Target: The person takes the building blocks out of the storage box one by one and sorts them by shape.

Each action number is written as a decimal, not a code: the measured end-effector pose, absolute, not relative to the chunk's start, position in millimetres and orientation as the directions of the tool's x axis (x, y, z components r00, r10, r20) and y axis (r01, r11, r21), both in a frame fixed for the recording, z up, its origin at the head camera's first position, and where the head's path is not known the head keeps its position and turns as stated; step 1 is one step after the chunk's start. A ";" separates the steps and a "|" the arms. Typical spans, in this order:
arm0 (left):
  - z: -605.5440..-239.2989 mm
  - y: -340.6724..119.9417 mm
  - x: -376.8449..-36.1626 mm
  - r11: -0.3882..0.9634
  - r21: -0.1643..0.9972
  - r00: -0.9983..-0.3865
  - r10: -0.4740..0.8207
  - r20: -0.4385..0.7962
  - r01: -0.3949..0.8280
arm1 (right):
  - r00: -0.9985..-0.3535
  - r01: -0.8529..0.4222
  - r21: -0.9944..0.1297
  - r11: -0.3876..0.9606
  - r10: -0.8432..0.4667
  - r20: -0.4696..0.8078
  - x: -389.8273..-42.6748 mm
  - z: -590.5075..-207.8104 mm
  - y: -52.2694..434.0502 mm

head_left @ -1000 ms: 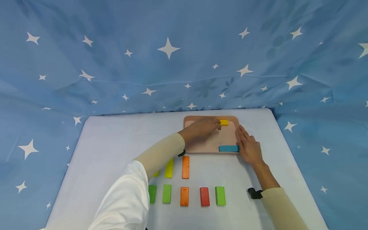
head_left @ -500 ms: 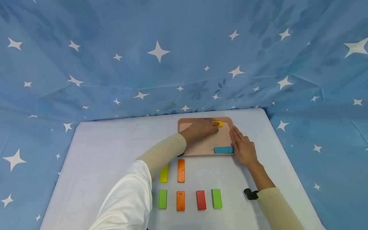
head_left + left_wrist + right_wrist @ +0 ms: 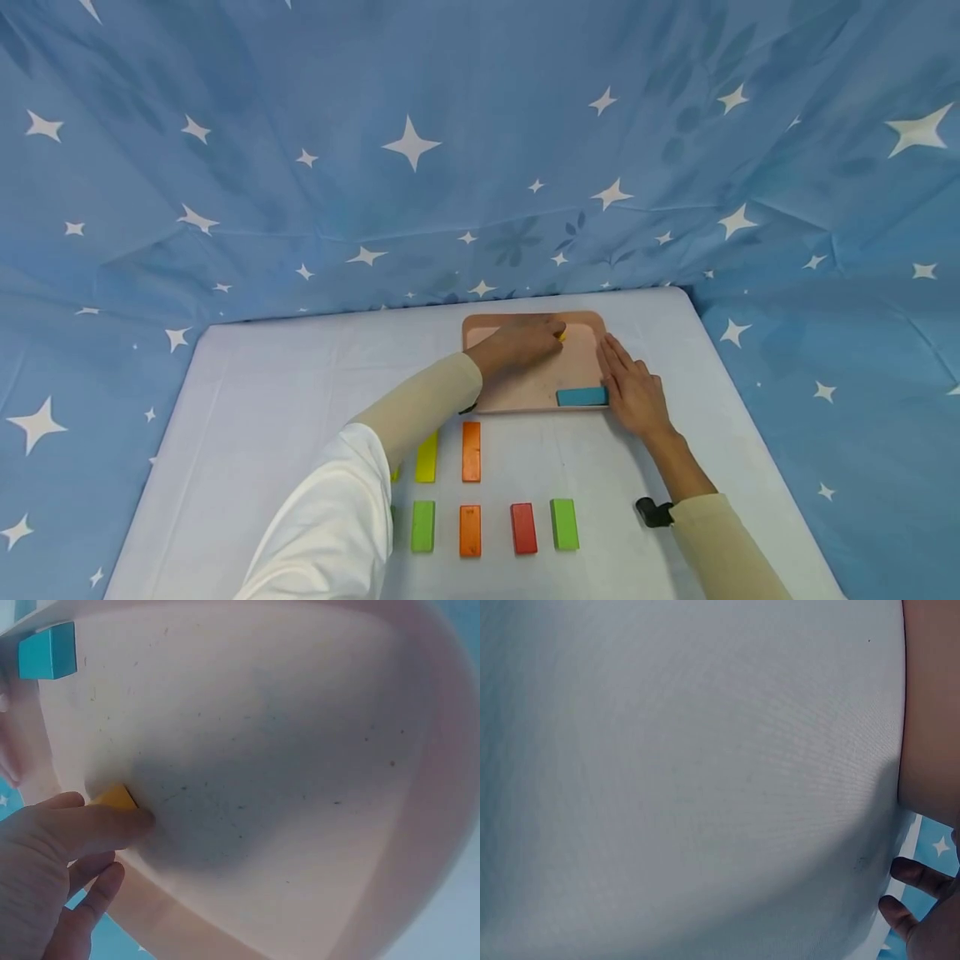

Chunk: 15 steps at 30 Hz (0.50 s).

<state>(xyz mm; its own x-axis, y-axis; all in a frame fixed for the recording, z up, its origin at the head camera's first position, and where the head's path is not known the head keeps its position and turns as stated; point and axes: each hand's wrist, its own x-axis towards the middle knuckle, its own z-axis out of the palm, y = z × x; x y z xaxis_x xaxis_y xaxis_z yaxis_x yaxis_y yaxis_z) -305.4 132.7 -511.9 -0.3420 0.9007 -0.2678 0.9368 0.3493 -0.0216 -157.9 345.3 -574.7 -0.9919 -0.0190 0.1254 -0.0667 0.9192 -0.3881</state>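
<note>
We see a blue cloth backdrop (image 3: pixel 450 167) printed with white stars hanging behind and around a table covered in a plain white cloth (image 3: pixel 262 392). Starting at the left of the table, near us, two rows of small wooden blocks lie flat: in the farther row a long yellow block (image 3: pixel 426 457) and a long orange block (image 3: pixel 471 451) side by side, and in the nearer row a green block (image 3: pixel 422 526), a short orange block (image 3: pixel 470 530), a red block (image 3: pixel 523 527) and a second green block (image 3: pixel 564 524), each apart from its neighbours. A cream sleeve (image 3: pixel 420 400) crosses above these rows toward the far side, where a shallow pink tray with rounded corners (image 3: pixel 525 392) sits. Our left hand (image 3: pixel 521 343) rests inside that tray near its far edge, fingers curled, with a fingertip pressed against a small yellow wooden block (image 3: pixel 561 335); in the left wrist view the same yellow block (image 3: pixel 116 797) lies on the tray floor (image 3: pixel 285 750) close to the wall, mostly hidden under the finger, and we cannot tell whether the thumb also grips it. Further right, a teal rectangular block (image 3: pixel 581 397) lies in the tray's near right corner. Just beside it, our right hand (image 3: pixel 632 387) lies flat with fingers straight and held together along the tray's right rim, touching the end of the teal block.
</note>
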 end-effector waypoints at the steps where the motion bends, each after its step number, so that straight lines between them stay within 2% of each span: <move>1: -512.1 132.5 -305.0 0.346 -0.035 -0.341 0.899 -0.275 0.938 | -0.992 -0.067 -0.389 0.919 -0.019 0.124 -157.7 -574.7 344.5; 4: -512.1 130.5 -304.2 0.286 -0.103 -0.304 0.903 -0.304 0.953 | -0.993 -0.067 -0.394 0.917 -0.021 0.118 -156.8 -574.4 342.6; 7: -512.3 128.0 -304.1 0.288 -0.096 -0.304 0.898 -0.317 0.953 | -0.994 -0.069 -0.395 0.916 -0.027 0.110 -156.4 -574.7 341.5; 12: -511.7 123.9 -304.2 0.313 -0.017 -0.304 0.905 -0.300 0.950 | -0.992 -0.076 -0.398 0.914 -0.028 0.124 -157.1 -574.8 342.1; 15: -510.7 121.9 -303.2 0.364 0.106 -0.320 0.900 -0.298 0.925 | -0.990 -0.076 -0.409 0.910 -0.020 0.141 -157.3 -574.7 343.8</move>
